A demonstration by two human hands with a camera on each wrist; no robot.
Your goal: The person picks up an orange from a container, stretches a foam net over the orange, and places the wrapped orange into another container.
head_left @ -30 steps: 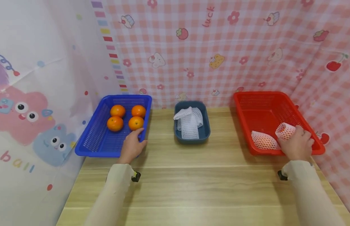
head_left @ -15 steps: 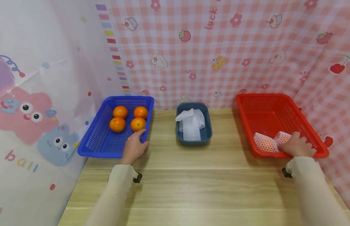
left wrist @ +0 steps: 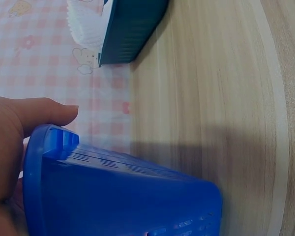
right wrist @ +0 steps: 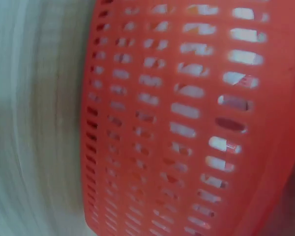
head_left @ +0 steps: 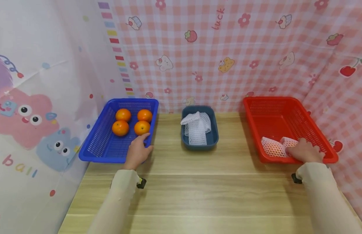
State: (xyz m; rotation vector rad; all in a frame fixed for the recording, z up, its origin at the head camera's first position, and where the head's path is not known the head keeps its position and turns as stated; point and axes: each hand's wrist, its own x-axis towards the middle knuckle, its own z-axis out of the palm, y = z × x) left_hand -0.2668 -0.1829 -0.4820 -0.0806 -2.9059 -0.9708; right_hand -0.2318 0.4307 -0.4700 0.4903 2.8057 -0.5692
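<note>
My left hand (head_left: 137, 152) is at the right front corner of a blue basket (head_left: 103, 157) that holds several oranges (head_left: 142, 128). Its thumb (left wrist: 51, 112) lies straight over the rim, seemingly apart from the outer wall; the other fingers are mostly hidden inside. In the front of a red basket (head_left: 271, 123), my right hand (head_left: 306, 151) holds an orange in a white foam net (head_left: 287, 143). Another netted orange (head_left: 273, 148) lies against it on the left. My right fingertips are hidden; in the right wrist view the basket wall (right wrist: 280, 73) fills most of the picture.
Between the baskets stands a small dark teal tub (head_left: 200, 147) with white foam nets (head_left: 197, 131) in it, one hanging over its left rim. All three sit on a wooden table (head_left: 195, 191). Printed cloth (head_left: 175, 78) hangs behind and at the sides.
My right hand has lowered the netted orange to the basket floor and brought it left, beside the other one. The left hand has kept its place; the head view has shifted slightly.
</note>
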